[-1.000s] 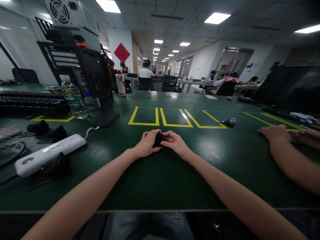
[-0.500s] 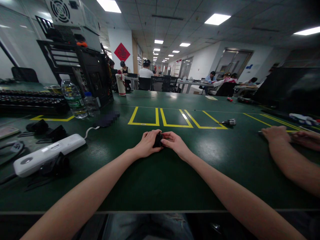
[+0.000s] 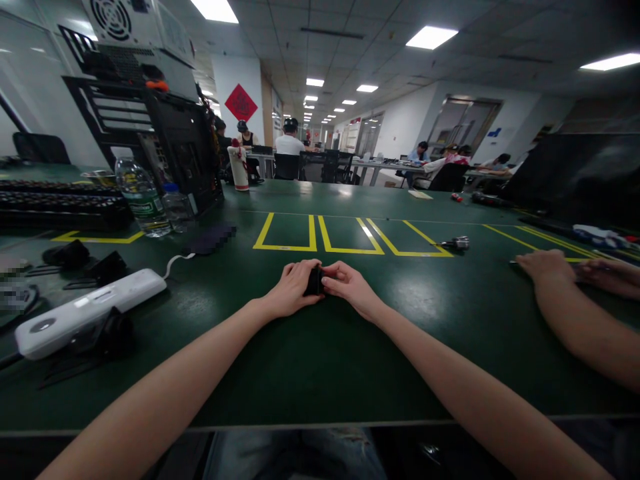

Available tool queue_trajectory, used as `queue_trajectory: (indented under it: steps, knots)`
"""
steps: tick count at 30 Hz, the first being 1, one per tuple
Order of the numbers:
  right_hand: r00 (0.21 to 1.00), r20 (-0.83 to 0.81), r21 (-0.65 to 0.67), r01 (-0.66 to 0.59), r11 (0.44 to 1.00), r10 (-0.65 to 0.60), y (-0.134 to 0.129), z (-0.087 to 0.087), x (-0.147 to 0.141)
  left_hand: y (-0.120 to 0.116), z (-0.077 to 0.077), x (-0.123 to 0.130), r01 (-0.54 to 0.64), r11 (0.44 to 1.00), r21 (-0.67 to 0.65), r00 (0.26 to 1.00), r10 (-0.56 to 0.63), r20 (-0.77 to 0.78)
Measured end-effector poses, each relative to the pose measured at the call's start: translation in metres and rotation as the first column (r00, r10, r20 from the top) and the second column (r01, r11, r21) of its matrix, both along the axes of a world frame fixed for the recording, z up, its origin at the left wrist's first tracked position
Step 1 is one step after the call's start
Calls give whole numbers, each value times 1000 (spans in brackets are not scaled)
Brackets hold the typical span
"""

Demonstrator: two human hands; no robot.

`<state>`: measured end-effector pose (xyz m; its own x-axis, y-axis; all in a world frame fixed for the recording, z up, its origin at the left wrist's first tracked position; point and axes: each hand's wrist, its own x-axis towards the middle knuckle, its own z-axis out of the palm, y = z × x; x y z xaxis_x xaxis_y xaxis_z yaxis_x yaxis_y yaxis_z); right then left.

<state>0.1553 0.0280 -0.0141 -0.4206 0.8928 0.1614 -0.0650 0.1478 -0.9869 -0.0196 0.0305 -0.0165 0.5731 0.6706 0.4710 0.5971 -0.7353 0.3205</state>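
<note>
A small black object [image 3: 314,281] is between my two hands, low over the green table [image 3: 320,360]. My left hand [image 3: 294,288] wraps round its left side and top, fingers bent over it. From the right, my right hand [image 3: 346,283] pinches the object's edge with thumb and fingertips. Most of the object is covered by my fingers, so its details are hidden. Just beyond my hands lie yellow tape outlines [image 3: 350,251] on the tabletop.
At left lie a white power strip [image 3: 95,312] and black clamp-like parts; behind them are a water bottle [image 3: 143,197] and a black computer frame [image 3: 185,150]. A metal tool [image 3: 457,243] lies right of the tape. Another person's hands [image 3: 550,267] work at far right.
The view has shifted slightly, moving the surroundings a little to the left. My hands keep nearly the same grip on the black object.
</note>
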Motion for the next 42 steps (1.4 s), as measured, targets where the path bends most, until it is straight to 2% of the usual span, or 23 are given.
queue_trajectory:
  steps: [5,13,23,27,34,42]
  knots:
    - [998,39,54,43,998,-45,2,0,-1,0,0,0,0,1000,-2,1000,-1,-2]
    - [1000,17,57,0,998,-1,-1,1,-1,-1,0,0,-4,1000,-15,1000,4,-3]
    - [996,55,67,62,996,-65,2,-3,-2,0,0,1,-17,1000,-6,1000,17,-4]
    - [996,84,35,28,999,-31,5,-5,-2,0,0,1,-13,1000,-8,1000,13,-12]
    - [998,56,142,-11,990,3,0,1,0,0,0,0,-11,1000,-18,1000,11,-12]
    - [998,47,49,40,998,-43,0,1,-2,-1,2,0,-6,1000,-21,1000,6,-6]
